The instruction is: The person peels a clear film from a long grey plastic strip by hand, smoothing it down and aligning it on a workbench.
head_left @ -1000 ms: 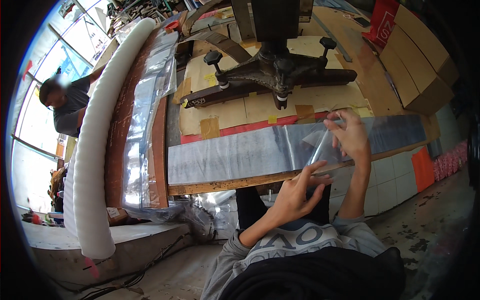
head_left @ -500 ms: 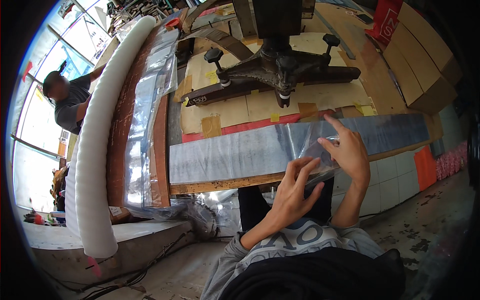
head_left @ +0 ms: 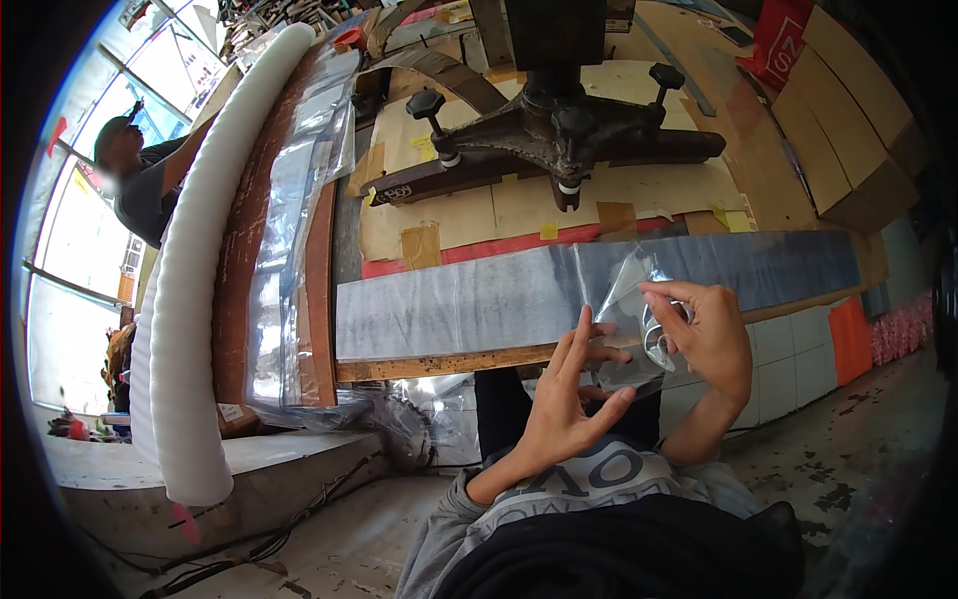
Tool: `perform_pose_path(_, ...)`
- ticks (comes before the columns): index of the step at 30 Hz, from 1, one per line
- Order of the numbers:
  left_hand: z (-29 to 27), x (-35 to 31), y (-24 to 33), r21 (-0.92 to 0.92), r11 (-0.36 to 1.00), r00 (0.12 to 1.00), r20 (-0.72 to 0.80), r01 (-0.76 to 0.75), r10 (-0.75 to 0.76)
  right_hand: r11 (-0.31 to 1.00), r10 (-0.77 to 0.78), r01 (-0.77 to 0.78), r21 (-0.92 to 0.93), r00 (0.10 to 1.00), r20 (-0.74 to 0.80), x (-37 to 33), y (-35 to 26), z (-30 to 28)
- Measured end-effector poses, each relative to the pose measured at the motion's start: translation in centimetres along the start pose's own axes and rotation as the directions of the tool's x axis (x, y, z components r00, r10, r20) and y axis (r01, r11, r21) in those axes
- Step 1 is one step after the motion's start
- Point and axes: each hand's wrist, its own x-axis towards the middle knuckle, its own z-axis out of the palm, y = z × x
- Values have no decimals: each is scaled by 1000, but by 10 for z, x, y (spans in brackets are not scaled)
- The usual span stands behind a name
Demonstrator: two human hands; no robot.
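A piece of clear plastic film (head_left: 622, 304) hangs over the front edge of the bench, its surface creased and shiny. My right hand (head_left: 707, 329) pinches the film between thumb and forefinger, the other fingers curled. To its left, my left hand (head_left: 571, 407) has its fingers spread and its palm turned inward; some fingers lie against or behind the film, though the exact contact is hard to see. Beneath the film, a long grey plastic-covered strip (head_left: 449, 304) runs along the bench front. Just behind it stands a dark metal machine foot (head_left: 564, 150) with black knobs.
A white foam roll (head_left: 195, 270) and a brown board (head_left: 254, 250) under clear sheeting (head_left: 289, 270) stand at left. Beyond the roll, a person (head_left: 145, 180) works. Cardboard boxes (head_left: 848, 110) sit at right, above an orange sheet (head_left: 849, 334). The bench's wooden edge (head_left: 449, 367) runs before me.
My right hand has gone from a pointing finger to a pinch on the film and drawn slightly nearer. My left hand has opened upright, fingers spread. The other person has shifted posture.
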Motion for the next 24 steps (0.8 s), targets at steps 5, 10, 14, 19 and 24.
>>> perform_pose_path(5, -17, 15, -4, 140, 986, 989, -107, -85, 101, 976, 121, -99, 192, 987, -106, 16, -8, 21)
perform_pose_path(10, -29, 39, -7, 338, 940, 973, -197, -46, 119, 946, 155, -109, 306, 979, -130, 35, 1, 41)
perform_pose_path(14, -37, 45, -4, 386, 922, 980, -194, 29, 50, 946, 133, -80, 314, 979, -151, 45, 10, 51)
perform_pose_path(19, -45, 54, -11, 427, 904, 971, -225, 20, 85, 959, 98, -43, 280, 977, -187, 60, 11, 57)
perform_pose_path(24, -46, 62, -17, 455, 890, 970, -229, 34, 80, 971, 47, -1, 239, 982, -185, 75, 25, 63)
